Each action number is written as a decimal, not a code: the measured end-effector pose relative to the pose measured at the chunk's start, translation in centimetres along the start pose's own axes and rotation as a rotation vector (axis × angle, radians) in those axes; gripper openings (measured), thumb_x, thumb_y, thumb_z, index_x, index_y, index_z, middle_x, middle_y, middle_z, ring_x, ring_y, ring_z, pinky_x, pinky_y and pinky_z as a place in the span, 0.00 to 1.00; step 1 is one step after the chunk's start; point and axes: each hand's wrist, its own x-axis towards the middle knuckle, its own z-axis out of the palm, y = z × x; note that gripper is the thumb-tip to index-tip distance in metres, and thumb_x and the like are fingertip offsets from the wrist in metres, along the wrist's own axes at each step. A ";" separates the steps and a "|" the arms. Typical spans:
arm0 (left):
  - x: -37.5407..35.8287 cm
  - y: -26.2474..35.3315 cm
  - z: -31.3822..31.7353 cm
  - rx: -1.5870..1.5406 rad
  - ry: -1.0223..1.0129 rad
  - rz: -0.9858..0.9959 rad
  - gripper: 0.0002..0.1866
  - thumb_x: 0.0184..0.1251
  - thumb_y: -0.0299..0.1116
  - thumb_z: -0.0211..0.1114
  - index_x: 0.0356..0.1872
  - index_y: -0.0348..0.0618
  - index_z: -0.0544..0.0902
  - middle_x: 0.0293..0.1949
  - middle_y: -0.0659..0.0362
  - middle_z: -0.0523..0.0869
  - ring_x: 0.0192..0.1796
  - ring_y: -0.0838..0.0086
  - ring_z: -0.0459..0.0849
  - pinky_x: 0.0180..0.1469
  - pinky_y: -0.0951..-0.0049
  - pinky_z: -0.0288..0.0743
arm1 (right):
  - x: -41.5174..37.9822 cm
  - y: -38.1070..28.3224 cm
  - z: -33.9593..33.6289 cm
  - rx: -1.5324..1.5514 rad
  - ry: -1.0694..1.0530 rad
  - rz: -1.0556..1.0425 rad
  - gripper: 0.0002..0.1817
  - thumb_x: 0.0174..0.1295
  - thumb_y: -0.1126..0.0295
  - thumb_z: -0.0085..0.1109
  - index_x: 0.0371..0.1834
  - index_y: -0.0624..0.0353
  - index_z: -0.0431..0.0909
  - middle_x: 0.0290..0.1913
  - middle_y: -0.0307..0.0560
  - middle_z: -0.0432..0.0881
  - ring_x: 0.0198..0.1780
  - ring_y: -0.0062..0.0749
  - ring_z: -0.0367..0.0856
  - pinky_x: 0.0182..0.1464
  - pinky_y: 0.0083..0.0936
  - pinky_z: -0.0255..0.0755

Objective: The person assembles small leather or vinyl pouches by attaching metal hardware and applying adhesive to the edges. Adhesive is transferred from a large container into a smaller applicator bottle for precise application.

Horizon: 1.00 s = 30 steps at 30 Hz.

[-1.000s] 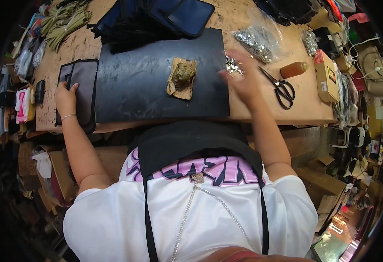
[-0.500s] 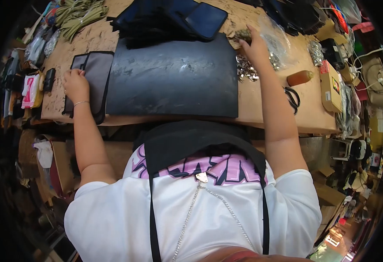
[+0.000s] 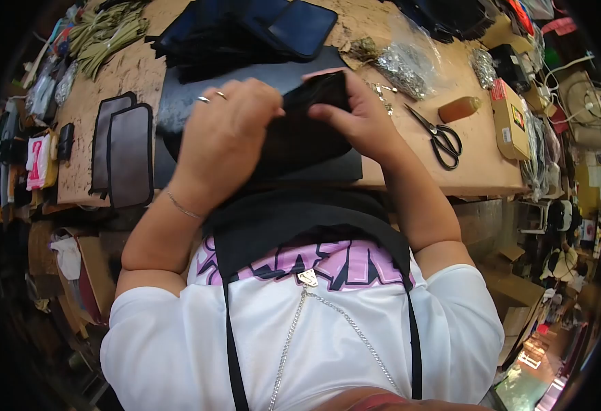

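Over the black sheet (image 3: 177, 85) in the middle of the table, both my hands hold a dark, floppy black panel (image 3: 293, 140). My right hand (image 3: 358, 116) grips its upper right corner, the thumb pressed on the near face and the fingers behind. My left hand (image 3: 228, 130), wearing rings, is closed at the upper left edge of the panel, its fingertips turned away from view. Whether a small part sits between the left fingers is hidden. Two grey panels with black edging (image 3: 130, 154) lie overlapped at the left.
Blue-black panels (image 3: 245, 31) are heaped at the back. To the right lie black-handled scissors (image 3: 443, 140), an amber bottle (image 3: 459, 109), a plastic bag of small metal parts (image 3: 406, 65) and a cardboard box (image 3: 509, 123). Bundled olive straps (image 3: 108, 34) are at the back left.
My left hand has left the grey panels and my right hand has come back from the metal parts. Both now hold a black panel over the sheet. The view has shifted slightly.
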 end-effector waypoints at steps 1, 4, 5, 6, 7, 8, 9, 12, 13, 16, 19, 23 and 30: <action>0.1 0.7 0.7 -0.121 0.015 0.036 0.12 0.55 0.19 0.67 0.39 0.44 0.77 0.35 0.56 0.81 0.38 0.56 0.80 0.42 0.60 0.72 | -1.0 -0.2 -0.4 -0.014 0.092 0.000 0.20 0.62 0.73 0.71 0.57 0.58 0.78 0.47 0.41 0.85 0.51 0.26 0.83 0.57 0.25 0.75; 0.8 3.3 1.4 -0.211 -0.002 0.100 0.16 0.54 0.26 0.73 0.45 0.46 0.81 0.34 0.59 0.80 0.38 0.60 0.79 0.43 0.62 0.71 | -4.5 1.4 -2.6 -0.122 0.101 -0.241 0.20 0.62 0.85 0.65 0.56 0.57 0.79 0.47 0.42 0.84 0.51 0.27 0.83 0.56 0.25 0.76; 0.8 3.9 1.6 -0.187 -0.042 0.127 0.18 0.54 0.27 0.73 0.47 0.47 0.82 0.34 0.59 0.80 0.38 0.61 0.78 0.43 0.63 0.71 | -5.6 1.3 -2.9 -0.099 0.114 -0.233 0.19 0.62 0.85 0.65 0.56 0.58 0.79 0.47 0.43 0.85 0.51 0.28 0.84 0.56 0.25 0.77; 0.9 4.2 1.7 -0.161 -0.083 0.155 0.19 0.54 0.29 0.74 0.49 0.48 0.83 0.34 0.60 0.80 0.38 0.62 0.78 0.43 0.63 0.71 | -6.6 1.1 -3.0 -0.074 0.127 -0.228 0.19 0.62 0.85 0.64 0.56 0.58 0.79 0.48 0.44 0.85 0.51 0.29 0.84 0.57 0.26 0.77; 1.0 4.4 2.1 -0.180 -0.080 0.156 0.19 0.54 0.28 0.74 0.49 0.49 0.83 0.34 0.61 0.79 0.37 0.62 0.78 0.43 0.63 0.71 | -7.4 1.0 -3.1 -0.048 0.139 -0.227 0.19 0.63 0.85 0.64 0.56 0.59 0.78 0.48 0.44 0.85 0.52 0.30 0.85 0.57 0.26 0.77; 1.0 4.6 2.6 -0.199 -0.078 0.157 0.20 0.54 0.28 0.74 0.49 0.50 0.83 0.34 0.61 0.79 0.37 0.63 0.78 0.42 0.64 0.71 | -7.9 1.1 -3.4 -0.068 0.131 -0.250 0.18 0.63 0.85 0.63 0.56 0.59 0.77 0.50 0.46 0.85 0.52 0.31 0.85 0.57 0.27 0.78; 1.1 4.7 3.0 -0.217 -0.076 0.158 0.20 0.54 0.28 0.74 0.50 0.51 0.84 0.34 0.62 0.79 0.37 0.64 0.78 0.42 0.64 0.70 | -8.4 1.3 -3.7 -0.088 0.122 -0.273 0.18 0.64 0.85 0.62 0.56 0.60 0.77 0.51 0.48 0.85 0.53 0.32 0.85 0.57 0.27 0.78; 0.9 4.9 3.4 -0.245 -0.135 0.182 0.17 0.51 0.28 0.75 0.44 0.49 0.84 0.34 0.62 0.78 0.37 0.64 0.77 0.42 0.65 0.70 | -9.3 1.2 -3.7 -0.067 0.087 -0.347 0.15 0.67 0.83 0.59 0.56 0.61 0.74 0.54 0.54 0.87 0.54 0.34 0.86 0.56 0.29 0.80; 0.9 4.9 3.4 -0.235 -0.150 0.195 0.16 0.51 0.28 0.75 0.43 0.48 0.84 0.34 0.61 0.78 0.37 0.64 0.77 0.42 0.65 0.71 | -9.8 1.2 -3.5 -0.035 0.139 -0.325 0.14 0.68 0.83 0.58 0.55 0.61 0.74 0.54 0.54 0.87 0.53 0.34 0.86 0.56 0.29 0.80; 0.7 4.4 3.1 -0.256 -0.167 0.183 0.15 0.49 0.28 0.76 0.39 0.46 0.83 0.34 0.61 0.78 0.37 0.64 0.77 0.42 0.65 0.71 | -10.5 0.8 -3.3 0.117 0.251 -0.261 0.12 0.69 0.81 0.58 0.54 0.62 0.75 0.52 0.55 0.88 0.53 0.34 0.87 0.56 0.29 0.80; 0.8 4.3 2.7 -0.189 -0.194 0.165 0.15 0.49 0.29 0.77 0.38 0.45 0.82 0.35 0.60 0.78 0.38 0.62 0.78 0.42 0.64 0.72 | -10.0 -0.6 -3.6 0.174 0.284 -0.229 0.12 0.69 0.81 0.58 0.54 0.63 0.76 0.53 0.54 0.87 0.52 0.33 0.87 0.57 0.28 0.79; 2.2 5.6 3.6 -0.246 -0.064 0.115 0.14 0.52 0.29 0.76 0.38 0.43 0.81 0.34 0.57 0.80 0.37 0.58 0.79 0.41 0.60 0.73 | -8.5 -2.6 -2.0 -0.301 0.211 -0.343 0.15 0.70 0.73 0.60 0.59 0.63 0.79 0.57 0.48 0.84 0.58 0.35 0.82 0.62 0.29 0.74; 4.9 1.3 1.2 -0.368 0.043 -0.193 0.08 0.65 0.28 0.71 0.42 0.38 0.82 0.34 0.58 0.85 0.34 0.70 0.83 0.40 0.70 0.76 | -8.2 3.5 -14.9 -0.163 0.842 -0.319 0.32 0.69 0.60 0.65 0.69 0.66 0.66 0.67 0.53 0.72 0.60 0.35 0.77 0.64 0.32 0.70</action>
